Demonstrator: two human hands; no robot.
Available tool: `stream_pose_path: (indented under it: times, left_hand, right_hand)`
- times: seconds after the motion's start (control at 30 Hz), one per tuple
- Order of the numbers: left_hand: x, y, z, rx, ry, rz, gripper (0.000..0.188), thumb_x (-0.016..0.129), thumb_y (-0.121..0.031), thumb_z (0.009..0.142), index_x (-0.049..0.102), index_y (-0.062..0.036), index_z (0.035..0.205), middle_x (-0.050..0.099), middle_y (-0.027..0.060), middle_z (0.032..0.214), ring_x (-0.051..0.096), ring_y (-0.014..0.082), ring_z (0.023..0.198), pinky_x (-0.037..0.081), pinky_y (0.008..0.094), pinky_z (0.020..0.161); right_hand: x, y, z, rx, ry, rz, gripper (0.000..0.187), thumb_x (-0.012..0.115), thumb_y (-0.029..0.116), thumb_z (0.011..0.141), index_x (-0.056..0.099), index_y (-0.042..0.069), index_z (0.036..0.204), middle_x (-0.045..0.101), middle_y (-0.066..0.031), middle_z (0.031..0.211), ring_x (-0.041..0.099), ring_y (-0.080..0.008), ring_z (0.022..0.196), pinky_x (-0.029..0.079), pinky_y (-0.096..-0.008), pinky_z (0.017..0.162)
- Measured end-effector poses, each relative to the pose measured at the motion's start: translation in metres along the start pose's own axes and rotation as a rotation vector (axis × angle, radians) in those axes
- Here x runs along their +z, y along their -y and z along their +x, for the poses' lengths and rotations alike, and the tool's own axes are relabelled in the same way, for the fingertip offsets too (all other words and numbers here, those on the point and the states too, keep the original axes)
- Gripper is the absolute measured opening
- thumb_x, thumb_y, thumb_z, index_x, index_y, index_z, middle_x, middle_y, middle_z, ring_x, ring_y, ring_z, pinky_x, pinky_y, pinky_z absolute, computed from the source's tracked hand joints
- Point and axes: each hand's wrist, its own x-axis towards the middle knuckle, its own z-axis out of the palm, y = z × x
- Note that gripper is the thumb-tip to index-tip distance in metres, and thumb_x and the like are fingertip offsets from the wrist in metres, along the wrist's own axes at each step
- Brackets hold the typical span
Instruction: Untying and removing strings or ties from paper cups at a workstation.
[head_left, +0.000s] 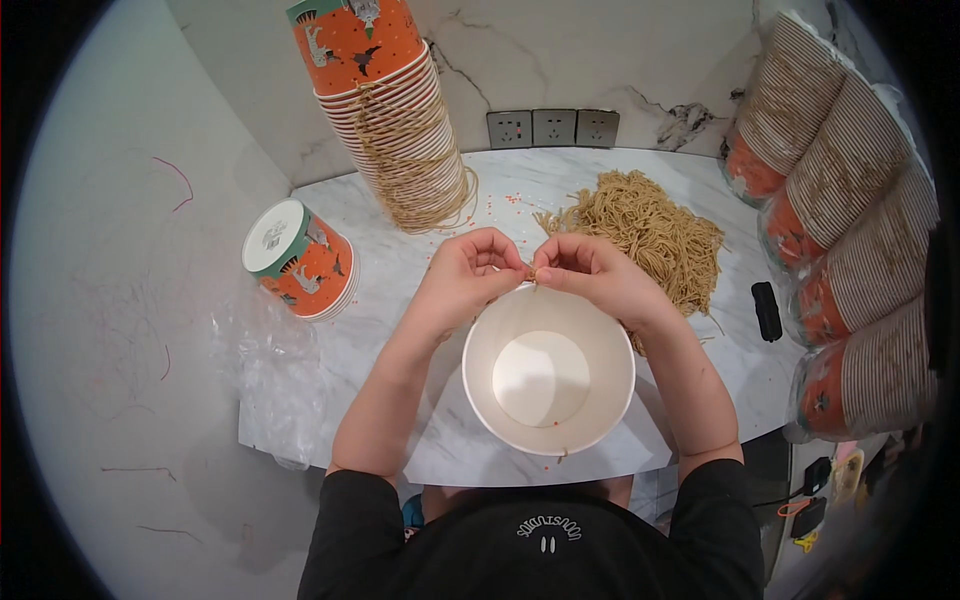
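Observation:
A white-lined paper bucket (476, 400) stands before me at the table's near edge, its open mouth facing up. My left hand (478, 268) and my right hand (590, 278) meet at its far rim, fingertips pinched together. Between them shows a short bit of tan cord (531, 273); my fingers hide most of it. A small tan bit pokes out at the bucket's near rim. Just beyond my right hand lies a loose heap of tan cords (650, 225).
A tall stack of orange buckets with cord handles (400, 130) stands at the back left, and a shorter upside-down stack (312, 265) nearer. Plastic wrap (275, 375) lies at left. Bagged bucket stacks (845, 160) line the right, beside a small black object (766, 311).

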Motion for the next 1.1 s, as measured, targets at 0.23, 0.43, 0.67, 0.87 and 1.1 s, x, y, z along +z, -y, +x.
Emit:
stream_pose_path:
  times: [0.23, 0.43, 0.67, 0.87, 1.1]
  left_hand:
    - [-0.01, -0.004, -0.006, 0.012, 0.048, 0.314, 0.007, 0.066, -0.003, 0.09, 0.071, 0.0017, 0.09, 0.07, 0.0004, 0.085, 0.059, 0.0025, 0.072, 0.046, 0.0183, 0.062]
    - [-0.001, -0.001, -0.004, 0.003, -0.012, 0.236, 0.012, 0.074, -0.008, 0.089, 0.073, 0.0021, 0.094, 0.072, 0.0028, 0.086, 0.062, 0.0044, 0.074, 0.049, 0.0198, 0.066]
    - [0.0, 0.004, -0.007, 0.15, -0.114, 0.378, 0.013, 0.076, -0.009, 0.088, 0.073, 0.0014, 0.095, 0.072, 0.0021, 0.086, 0.063, 0.0049, 0.076, 0.051, 0.0216, 0.068]
    - [-0.005, -0.001, -0.004, -0.001, -0.039, 0.324, 0.017, 0.072, -0.014, 0.093, 0.074, 0.0009, 0.099, 0.072, 0.0014, 0.087, 0.061, 0.0042, 0.074, 0.05, 0.0204, 0.066]
    - [-0.002, 0.003, -0.002, -0.017, -0.001, 0.245, 0.018, 0.073, -0.016, 0.093, 0.074, 0.0006, 0.1, 0.072, 0.0009, 0.088, 0.06, 0.004, 0.074, 0.048, 0.0212, 0.064]
  right_hand:
    - [0.003, 0.006, -0.002, 0.077, -0.053, 0.04, 0.011, 0.069, 0.013, 0.095, 0.068, 0.003, 0.099, 0.066, 0.0014, 0.087, 0.059, -0.003, 0.077, 0.049, -0.0211, 0.066]
    - [0.011, 0.003, -0.005, -0.208, -0.2, -0.31, 0.013, 0.072, 0.011, 0.089, 0.071, -0.001, 0.094, 0.069, -0.0049, 0.085, 0.065, -0.0126, 0.078, 0.053, -0.0276, 0.067]
    - [0.017, 0.001, -0.005, -0.303, -0.266, -0.551, 0.012, 0.073, 0.006, 0.087, 0.07, -0.004, 0.092, 0.066, -0.0057, 0.087, 0.066, -0.0122, 0.081, 0.052, -0.0257, 0.072]
    - [0.011, 0.003, -0.003, -0.033, -0.18, -0.203, 0.012, 0.074, 0.008, 0.09, 0.071, -0.002, 0.097, 0.072, -0.0031, 0.088, 0.066, -0.007, 0.078, 0.053, -0.0226, 0.067]
    - [0.007, 0.002, -0.002, 0.011, -0.167, -0.154, 0.012, 0.074, 0.01, 0.091, 0.072, -0.001, 0.097, 0.072, -0.0019, 0.083, 0.066, -0.0062, 0.076, 0.052, -0.0217, 0.065]
